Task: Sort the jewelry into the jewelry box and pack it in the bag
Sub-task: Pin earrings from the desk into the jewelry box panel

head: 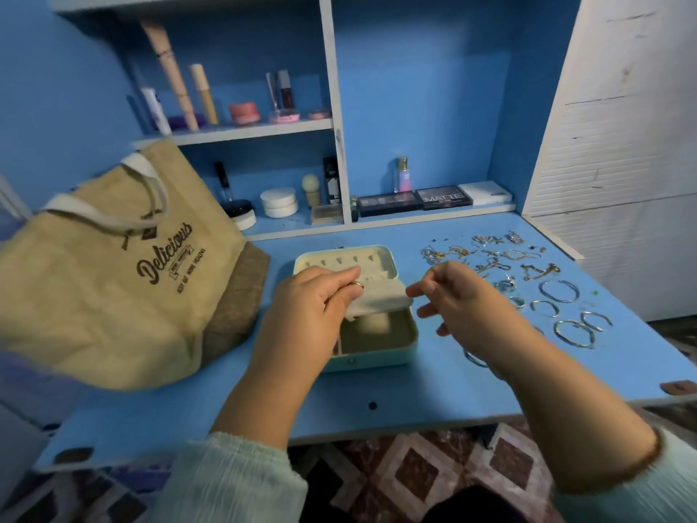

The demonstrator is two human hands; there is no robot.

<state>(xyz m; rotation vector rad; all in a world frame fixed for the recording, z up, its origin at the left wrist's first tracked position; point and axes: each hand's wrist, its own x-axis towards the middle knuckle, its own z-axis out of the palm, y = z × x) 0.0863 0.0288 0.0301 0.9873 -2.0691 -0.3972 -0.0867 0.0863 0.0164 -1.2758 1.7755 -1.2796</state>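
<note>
Fingers [341, 285] of the left hand [309, 311] pinch the flap [377, 298] over the open box [377, 334]; right hand [464, 296] spread, empty. Jewelry [528, 281] lies unsorted right of the box, bag [113, 266] left: sorting seemingly barely begun.

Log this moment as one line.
jewelry box open | left hand holding its flap | right hand empty | jewelry on desk

Person seen from the forearms down. Left hand [301, 315]: bare, with one thin gold-coloured band ring [358, 284] on a finger. Right hand [467, 296]: bare, no ring discernible. Both forearms uncovered to mid-length. Pale mint-green crinkled fabric sleeves, left [241, 481] and right [667, 481], with slightly frayed, fuzzy cuff edges.
</note>
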